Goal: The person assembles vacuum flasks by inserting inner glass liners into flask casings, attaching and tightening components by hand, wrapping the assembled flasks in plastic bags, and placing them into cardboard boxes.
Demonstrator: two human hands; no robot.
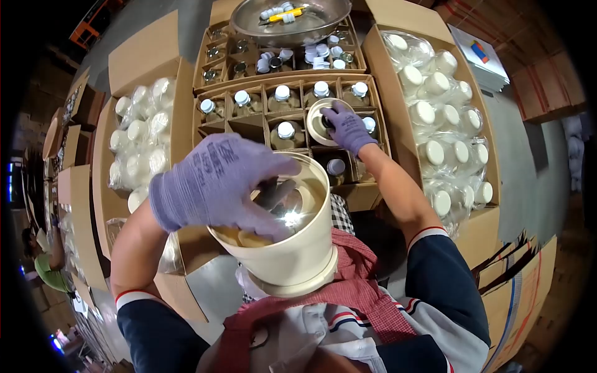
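Observation:
My left hand [217, 180], in a purple glove, reaches into the mouth of a cream plastic bucket [289, 258] close to my body. Its thumb and fingers curl around something shiny inside, partly hidden and blurred by glare. My right hand [349, 128], gloved alike, grips a round cream-rimmed piece [316, 138] with a dark centre. That piece is over a divided carton [249, 149] of clear glass bottles with pale blue-white caps. A capped bottle [286, 132] stands just left of it, and another bottle [336, 168] is below it.
Behind is another divided carton with bottles and loose white caps [320, 56]. A metal bowl [249, 28] on it holds caps and a yellow cutter [286, 15]. Cartons of plastic-wrapped jars flank me, left [140, 133] and right [435, 115]. Another person [53, 270] is far left.

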